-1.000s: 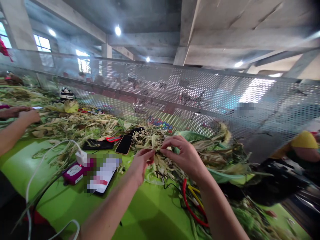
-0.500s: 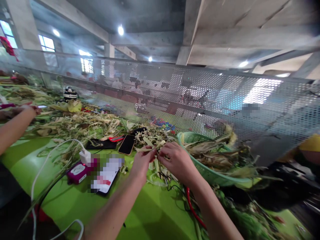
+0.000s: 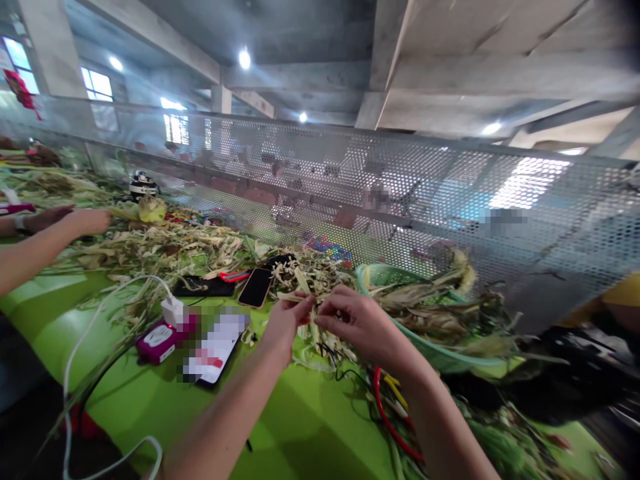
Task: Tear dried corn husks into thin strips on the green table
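My left hand [image 3: 289, 319] is closed on a pale strip of corn husk [image 3: 301, 280] that sticks up past the fingertips. Close by on the right, my right hand [image 3: 350, 315] has its thumb and forefinger pressed together near the left fingertips; whatever lies in that pinch is too small to make out. Under and behind both hands spreads a heap of dry husk pieces [image 3: 327, 275]. A green plastic basket [image 3: 425, 347] full of dried corn husks [image 3: 440, 310] stands beside my right forearm.
On the green table [image 3: 300, 413] lie a lit phone [image 3: 215, 350], a dark phone [image 3: 255, 288], a purple power strip [image 3: 163, 340] with a white charger [image 3: 173, 311], and red-handled pliers [image 3: 235, 276]. A perforated metal screen [image 3: 325, 180] runs behind. Another person's arms [image 3: 65, 230] are at left.
My right hand has drawn slightly right, away from the left fingertips. The husk strip in my left hand stands more upright. The other person's hand moved right, towards a yellowish husk bundle.
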A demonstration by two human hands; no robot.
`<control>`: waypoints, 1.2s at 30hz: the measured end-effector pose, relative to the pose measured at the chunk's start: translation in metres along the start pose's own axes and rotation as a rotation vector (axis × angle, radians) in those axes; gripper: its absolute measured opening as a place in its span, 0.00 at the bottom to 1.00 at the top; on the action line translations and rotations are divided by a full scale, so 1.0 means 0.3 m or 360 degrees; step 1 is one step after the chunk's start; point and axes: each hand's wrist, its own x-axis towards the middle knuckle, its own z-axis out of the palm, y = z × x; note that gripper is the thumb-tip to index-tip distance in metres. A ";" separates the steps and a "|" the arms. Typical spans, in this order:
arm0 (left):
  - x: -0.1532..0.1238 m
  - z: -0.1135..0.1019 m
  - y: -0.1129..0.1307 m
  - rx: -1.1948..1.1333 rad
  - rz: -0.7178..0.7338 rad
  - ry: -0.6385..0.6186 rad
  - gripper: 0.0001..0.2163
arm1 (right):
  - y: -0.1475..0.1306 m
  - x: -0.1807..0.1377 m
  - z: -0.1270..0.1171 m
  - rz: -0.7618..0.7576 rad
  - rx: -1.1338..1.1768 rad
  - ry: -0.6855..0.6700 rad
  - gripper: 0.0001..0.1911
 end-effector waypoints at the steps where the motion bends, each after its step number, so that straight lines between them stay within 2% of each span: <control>1: -0.001 0.000 0.004 0.0007 -0.0024 0.0007 0.15 | 0.006 -0.001 -0.007 0.0031 0.0056 0.0079 0.05; 4: -0.005 0.002 0.009 0.0067 -0.0056 -0.0050 0.16 | 0.033 0.001 -0.010 0.0088 0.0160 0.0223 0.07; 8: -0.013 0.003 0.005 0.0082 -0.0115 -0.0166 0.16 | 0.066 0.005 0.008 0.0129 0.0188 0.0157 0.08; 13: -0.021 0.004 0.000 0.0036 -0.0214 -0.0137 0.17 | 0.069 0.010 0.015 0.0123 0.0071 0.0230 0.05; 20: -0.015 0.009 0.001 0.0231 -0.0069 -0.0171 0.17 | 0.060 0.010 0.011 0.0095 0.0039 0.0237 0.05; 24: -0.022 0.016 0.016 0.0260 0.0022 -0.0253 0.15 | 0.079 0.011 0.004 0.0077 0.0074 0.0240 0.04; 29: -0.018 0.003 0.018 0.0474 0.0142 -0.0362 0.12 | 0.114 0.016 0.012 0.0159 0.0137 0.0303 0.03; 34: -0.011 -0.005 0.022 0.0645 0.0220 -0.0334 0.12 | 0.135 0.018 0.030 0.0295 0.0435 0.0135 0.10; 36: -0.013 -0.001 0.024 0.0675 0.0252 -0.0394 0.12 | 0.138 0.021 0.039 0.0299 0.0495 0.0117 0.11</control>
